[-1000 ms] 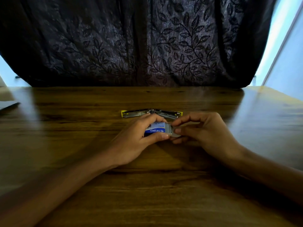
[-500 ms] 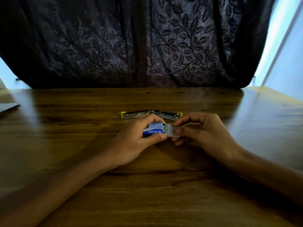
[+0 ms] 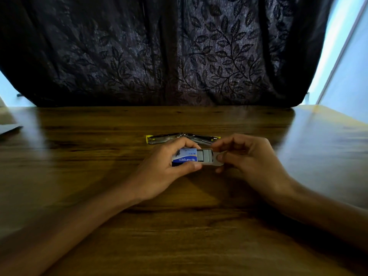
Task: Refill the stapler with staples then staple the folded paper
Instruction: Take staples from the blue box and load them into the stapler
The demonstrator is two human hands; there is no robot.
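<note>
Staple box: small blue-and-white staple box (image 3: 185, 157) held just above the wooden table (image 3: 99, 176), long axis running left to right across the view
Inner tray: grey inner tray (image 3: 207, 156) drawn partway out of the box's right end, toward the right hand; a grey block of staples (image 3: 200, 155) shows in the exposed part
Left hand: left hand (image 3: 159, 172) grasps the box sleeve, thumb along the near edge and fingers curled over the far edge
Right hand: right hand (image 3: 249, 162) pinches the tray's right end, thumb and curled fingers closed on it
Key relation: staples lie between the two hands, just left of the right fingertips, so the right hand is the nearer one for lifting a strip out; my judgement is that the strip must come up and out of the tray, then travel away from the person to the stapler
Stapler: stapler (image 3: 183, 138) lies on the table just beyond both hands, opened out flat with its two halves spread left and right, yellow ends at either tip; its long axis is parallel to the box
Step in hand: judged as opening the box to reach staples; loading not yet done
Folded paper: a pale sheet edge (image 3: 10, 129) at the far left edge of the table may be it, I cannot tell
Writing: "kangaro" in white on the blue band of the box, upside down from the wearer's view; smaller print above it too blurred to read
Backdrop: dark curtain (image 3: 179, 50) with leaf pattern behind the table
</note>
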